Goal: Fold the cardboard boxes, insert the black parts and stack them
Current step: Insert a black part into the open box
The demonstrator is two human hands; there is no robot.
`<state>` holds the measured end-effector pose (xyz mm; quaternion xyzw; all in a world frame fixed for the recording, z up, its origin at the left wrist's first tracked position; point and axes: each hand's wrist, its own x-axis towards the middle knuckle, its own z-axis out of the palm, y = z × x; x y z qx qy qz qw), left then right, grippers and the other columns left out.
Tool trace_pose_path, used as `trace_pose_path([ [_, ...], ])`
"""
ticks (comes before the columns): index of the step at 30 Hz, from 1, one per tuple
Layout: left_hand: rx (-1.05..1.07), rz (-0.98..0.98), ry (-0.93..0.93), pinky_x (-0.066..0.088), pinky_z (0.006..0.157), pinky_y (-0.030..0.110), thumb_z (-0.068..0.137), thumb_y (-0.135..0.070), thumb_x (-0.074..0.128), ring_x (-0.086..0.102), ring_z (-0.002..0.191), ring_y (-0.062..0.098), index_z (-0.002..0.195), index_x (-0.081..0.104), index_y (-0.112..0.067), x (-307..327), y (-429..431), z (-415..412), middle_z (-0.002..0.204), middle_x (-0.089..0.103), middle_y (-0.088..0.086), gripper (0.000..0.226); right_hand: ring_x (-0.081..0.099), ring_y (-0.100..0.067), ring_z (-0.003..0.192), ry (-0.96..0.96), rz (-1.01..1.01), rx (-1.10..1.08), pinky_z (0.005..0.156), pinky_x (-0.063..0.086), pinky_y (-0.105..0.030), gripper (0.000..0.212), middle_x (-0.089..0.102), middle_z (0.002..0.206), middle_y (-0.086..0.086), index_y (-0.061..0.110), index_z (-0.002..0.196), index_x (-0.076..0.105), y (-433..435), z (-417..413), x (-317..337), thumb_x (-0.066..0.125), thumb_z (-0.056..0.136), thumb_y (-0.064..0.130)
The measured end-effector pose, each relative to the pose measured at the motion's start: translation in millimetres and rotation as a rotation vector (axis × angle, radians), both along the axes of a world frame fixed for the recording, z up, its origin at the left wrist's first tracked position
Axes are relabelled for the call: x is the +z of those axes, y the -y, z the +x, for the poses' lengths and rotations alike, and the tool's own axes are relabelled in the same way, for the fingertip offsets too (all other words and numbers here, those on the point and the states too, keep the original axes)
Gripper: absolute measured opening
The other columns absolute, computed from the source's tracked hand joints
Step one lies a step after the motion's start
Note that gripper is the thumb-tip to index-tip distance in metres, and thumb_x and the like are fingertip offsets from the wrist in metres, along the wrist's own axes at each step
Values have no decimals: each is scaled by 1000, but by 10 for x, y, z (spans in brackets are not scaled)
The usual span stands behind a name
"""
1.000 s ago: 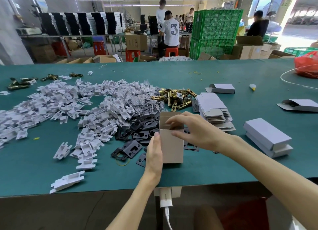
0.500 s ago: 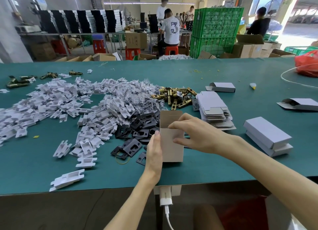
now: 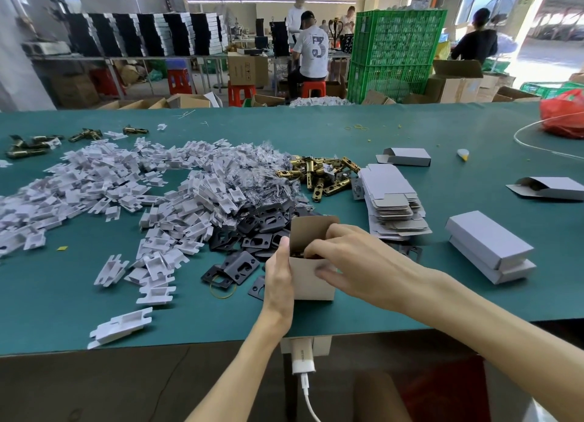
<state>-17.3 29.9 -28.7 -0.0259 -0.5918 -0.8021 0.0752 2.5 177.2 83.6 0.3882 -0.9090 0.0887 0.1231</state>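
Steadying the cardboard box (image 3: 311,282) on the desk (image 3: 47,301), you are working with both hands at its open mouth. Your left hand (image 3: 279,276) is lying flat against the box's left wall, its fingers (image 3: 283,251) straight and pressing it. Your right hand (image 3: 357,263) is reaching in from the other side: its fingers (image 3: 335,232) are curling over the near rim into the mouth while the thumb is pressing the outer face, so they are gripping that wall of the box. Whether they are also holding something inside cannot be told; something brass-coloured is showing just beside the fingertips. The box's top flap (image 3: 311,229) is standing open just beyond your right fingers. The black parts (image 3: 262,232) are lying in a loose heap just beyond and to the left of your left fingers, reaching up to the box. Farther left of those fingers, white plastic inserts (image 3: 126,194) are spreading across the desk. Brass latches (image 3: 322,178) are lying well beyond both sets of fingers. To the right of your right fingers, flat box blanks (image 3: 392,197) are sitting in a stack, and two folded boxes (image 3: 489,248), one on the other, are resting farther right.
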Motion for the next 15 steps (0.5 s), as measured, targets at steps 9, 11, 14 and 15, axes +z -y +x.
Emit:
trace_pose_path([
  [9, -6, -56, -12, 49, 70, 4, 103, -54, 35, 66, 88, -15, 92, 73, -64, -17, -23, 1, 94, 72, -35, 41, 64, -3, 92, 133, -543, -54, 85, 51, -18, 21, 64, 99, 9, 21, 108, 71, -71, 98, -117, 78, 88, 17],
  [11, -2, -55, 1, 52, 66, 9, 100, -57, 36, 68, 81, -10, 92, 75, -59, -62, -22, -26, 91, 74, -28, 40, 67, -7, 92, 114, -680, -41, 85, 52, -19, 22, 69, 98, 8, 18, 107, 71, -22, 116, -126, 79, 88, 12],
  [14, 6, -20, 27, 55, 62, 21, 98, -61, 36, 69, 74, 2, 89, 79, -45, -87, -16, -53, 87, 78, -12, 47, 72, -17, 95, 106, -1043, -15, 86, 55, -25, 18, 75, 100, 5, 17, 107, 70, -29, 72, -53, 76, 91, 12],
  [15, 1, -16, 35, 55, 62, 23, 99, -60, 35, 69, 74, 4, 88, 80, -43, -86, -21, -53, 87, 78, -10, 49, 73, -18, 94, 103, -1163, -50, 83, 56, -25, 15, 75, 100, 4, 19, 105, 69, -72, 8, -29, 75, 92, 14],
])
